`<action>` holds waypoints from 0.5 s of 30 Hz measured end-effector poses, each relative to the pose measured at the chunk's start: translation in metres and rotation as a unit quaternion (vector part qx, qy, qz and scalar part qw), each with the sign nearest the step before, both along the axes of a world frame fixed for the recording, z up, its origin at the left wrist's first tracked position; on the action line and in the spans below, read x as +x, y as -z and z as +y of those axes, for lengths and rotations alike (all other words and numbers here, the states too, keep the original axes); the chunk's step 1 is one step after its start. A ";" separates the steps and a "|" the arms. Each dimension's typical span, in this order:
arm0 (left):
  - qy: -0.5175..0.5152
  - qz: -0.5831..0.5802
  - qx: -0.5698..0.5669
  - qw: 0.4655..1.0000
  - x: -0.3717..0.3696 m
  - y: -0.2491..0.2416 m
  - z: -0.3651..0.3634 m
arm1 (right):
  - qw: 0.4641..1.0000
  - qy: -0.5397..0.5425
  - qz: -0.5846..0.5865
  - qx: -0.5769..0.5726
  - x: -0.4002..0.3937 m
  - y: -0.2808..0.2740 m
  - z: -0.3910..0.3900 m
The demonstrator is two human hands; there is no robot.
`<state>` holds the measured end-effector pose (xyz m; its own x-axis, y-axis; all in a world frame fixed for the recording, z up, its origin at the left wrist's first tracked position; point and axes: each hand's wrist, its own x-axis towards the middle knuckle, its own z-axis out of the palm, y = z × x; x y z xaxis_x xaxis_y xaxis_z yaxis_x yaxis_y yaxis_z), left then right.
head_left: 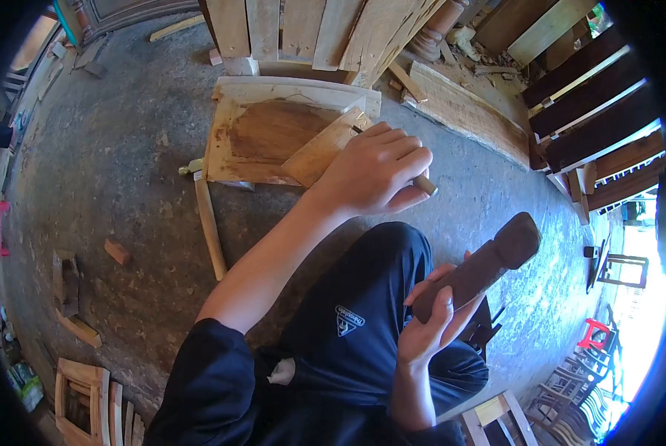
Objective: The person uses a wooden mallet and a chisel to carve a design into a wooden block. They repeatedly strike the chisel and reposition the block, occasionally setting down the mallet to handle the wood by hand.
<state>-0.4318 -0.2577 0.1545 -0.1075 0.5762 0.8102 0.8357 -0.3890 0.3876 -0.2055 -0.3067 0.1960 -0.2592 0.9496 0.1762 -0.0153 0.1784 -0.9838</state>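
A chisel (422,183) is gripped in the closed left hand (374,171) against a wooden frame (273,134); a dark wooden mallet (478,267) is clasped by the right hand (430,323).

A single view is being supplied, from a camera being worn on the head and being aimed forward and steeply down. A fisheye lens is being used: the frame is being bent hard at the edges and ringed by a dark vignette. The left hand (374,169) and right hand (430,327) are being caught close, near frame centre, with the lap directly beneath. The concrete floor (117,149) is being seen further out, and the stacked timber (311,30) is being pushed to the top edge. No second view is being provided, so no overlap is being shared.
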 end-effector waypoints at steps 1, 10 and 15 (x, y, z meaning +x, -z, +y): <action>-0.002 -0.001 0.003 1.000 0.000 0.000 0.000 | 1.000 -0.002 0.000 -0.001 0.000 0.000 0.000; -0.008 -0.006 -0.006 1.000 0.000 -0.002 0.001 | 1.000 -0.010 -0.004 0.006 0.003 0.002 0.000; -0.003 -0.008 0.003 1.000 0.000 -0.003 0.001 | 1.000 -0.013 -0.007 0.005 0.005 0.003 0.000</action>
<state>-0.4320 -0.2566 0.1572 -0.1241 0.5709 0.8116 0.8320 -0.3859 0.3986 -0.2009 -0.3066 0.1934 -0.2857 0.9411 0.1807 -0.0053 0.1870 -0.9823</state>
